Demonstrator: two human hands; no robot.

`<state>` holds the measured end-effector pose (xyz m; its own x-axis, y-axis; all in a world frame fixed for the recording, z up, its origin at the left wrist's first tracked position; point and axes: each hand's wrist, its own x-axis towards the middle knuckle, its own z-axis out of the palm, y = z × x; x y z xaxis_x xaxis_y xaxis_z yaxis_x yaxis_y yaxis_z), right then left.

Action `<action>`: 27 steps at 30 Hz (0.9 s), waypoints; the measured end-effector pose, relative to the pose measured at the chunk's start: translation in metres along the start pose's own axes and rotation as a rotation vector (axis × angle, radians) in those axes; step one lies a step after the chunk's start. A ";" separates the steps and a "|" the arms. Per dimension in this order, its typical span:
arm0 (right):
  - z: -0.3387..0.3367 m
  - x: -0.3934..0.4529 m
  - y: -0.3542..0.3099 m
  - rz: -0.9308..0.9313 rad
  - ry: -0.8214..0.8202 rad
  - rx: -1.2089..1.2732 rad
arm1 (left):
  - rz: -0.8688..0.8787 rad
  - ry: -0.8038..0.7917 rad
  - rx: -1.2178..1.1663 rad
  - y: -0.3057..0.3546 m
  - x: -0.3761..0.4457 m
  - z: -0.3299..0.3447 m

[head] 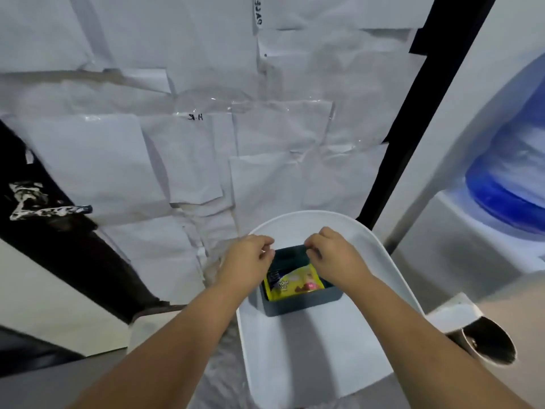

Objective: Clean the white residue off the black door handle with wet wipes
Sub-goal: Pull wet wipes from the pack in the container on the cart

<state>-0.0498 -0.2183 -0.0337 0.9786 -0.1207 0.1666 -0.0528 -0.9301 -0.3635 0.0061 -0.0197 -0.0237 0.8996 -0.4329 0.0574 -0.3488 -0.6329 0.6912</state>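
Note:
The black door handle (44,209) sticks out at the far left, smeared with white residue. A yellow pack of wet wipes (292,283) lies inside a dark teal box (303,305) on a white oval tray (318,358). Both my hands are over the far end of the box with curled fingers. My left hand (250,259) grips the far left corner of the box's rim. My right hand (331,256) pinches the far right corner of the same rim. The hands hide part of the pack.
The door (191,143) ahead is covered with taped white paper sheets, with a black frame (413,113) on its right. A blue water bottle on a dispenser (507,178) stands at the right. A metal cup (489,343) sits at the lower right.

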 end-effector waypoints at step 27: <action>0.118 0.043 0.043 0.072 -0.546 -0.183 | -0.345 -0.468 0.468 -0.054 0.067 0.143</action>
<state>0.0133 -0.2229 -0.1504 0.9294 -0.0346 -0.3675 -0.1091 -0.9769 -0.1840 0.0470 -0.1067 -0.1602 0.8086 -0.3219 -0.4925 -0.2359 -0.9442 0.2298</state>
